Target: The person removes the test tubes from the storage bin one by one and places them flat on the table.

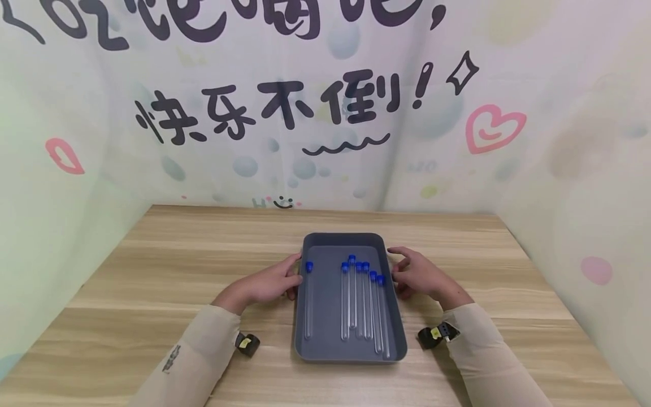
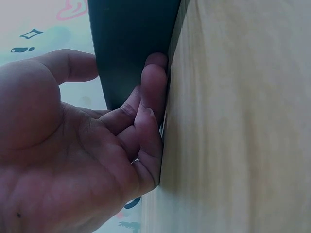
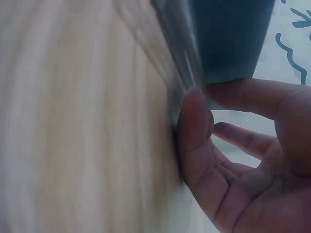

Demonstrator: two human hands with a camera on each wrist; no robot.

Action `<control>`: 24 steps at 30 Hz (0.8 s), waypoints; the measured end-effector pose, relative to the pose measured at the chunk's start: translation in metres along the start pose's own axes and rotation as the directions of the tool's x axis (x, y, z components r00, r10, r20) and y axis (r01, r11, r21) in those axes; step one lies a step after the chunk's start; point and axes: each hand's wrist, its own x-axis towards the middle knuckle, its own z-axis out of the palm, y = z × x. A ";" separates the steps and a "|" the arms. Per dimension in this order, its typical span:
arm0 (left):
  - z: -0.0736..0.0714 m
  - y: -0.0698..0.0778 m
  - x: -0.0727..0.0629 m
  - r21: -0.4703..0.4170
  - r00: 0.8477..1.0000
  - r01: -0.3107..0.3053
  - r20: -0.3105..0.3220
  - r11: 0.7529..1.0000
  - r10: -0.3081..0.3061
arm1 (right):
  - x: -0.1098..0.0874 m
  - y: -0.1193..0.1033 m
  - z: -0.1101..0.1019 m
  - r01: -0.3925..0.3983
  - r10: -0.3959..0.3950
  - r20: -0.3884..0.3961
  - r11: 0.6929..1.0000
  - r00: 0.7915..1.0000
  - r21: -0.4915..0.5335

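Observation:
A dark grey rectangular tray (image 1: 324,305) lies on the table in the head view. Inside it, several clear test tubes (image 1: 365,268) with blue caps lie side by side toward the right. A single capped test tube (image 1: 308,299) lies along the left wall. My left hand (image 1: 269,282) holds the tray's left side: in the left wrist view its thumb touches the wall and its fingers curl at the lower edge. On the opposite side my right hand (image 1: 419,275) grips the tray. A blurred clear strip (image 3: 182,53) runs to its fingertips; its kind is unclear.
The wood-grain table (image 1: 203,249) surrounds the tray. Behind it hangs a printed white cloth (image 1: 244,186), with more cloth at both sides. Each sleeve carries a small black device, one by the left wrist (image 1: 247,343) and one by the right wrist (image 1: 431,337).

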 end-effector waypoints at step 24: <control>0.001 0.000 0.002 0.000 1.000 0.008 -0.011 1.000 -0.008 | -0.011 -0.021 -0.011 0.076 -0.076 -0.159 0.997 0.984 -0.004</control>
